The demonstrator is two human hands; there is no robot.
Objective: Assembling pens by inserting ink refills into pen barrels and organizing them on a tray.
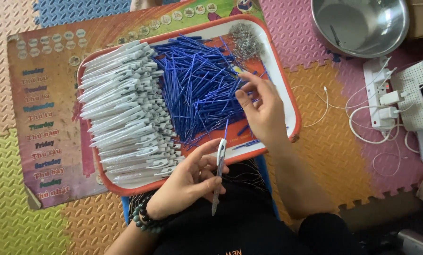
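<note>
The left hand (188, 182) is holding a slim grey-and-white plastic pen barrel (217, 177) upright over the lap, its grip closed around the lower shaft, with a thin blue plastic ink refill (226, 128) sticking up out of the barrel's top end. The right hand (263, 111) is hovering just beyond that grip, over a loose heap of thin blue plastic refills (197, 89); its fingers are loosely spread and curled, and whether they are pinching anything I cannot tell. Both heaps are lying in a white plastic tray with an orange rim (287, 85): the refills right above the left grip, and a stacked row of grey-and-white plastic pen barrels (126, 108) off to that grip's left. A small tangle of tiny metal springs (244, 40) is sitting at the tray's far corner, past the right hand.

Judging from this, the refill is being seated in the barrel, one pen in a long batch. The next move seems to call for a fine fingertip pinch to single out one small part without dragging its neighbours, while the left grip is keeping the barrel steady.
</note>
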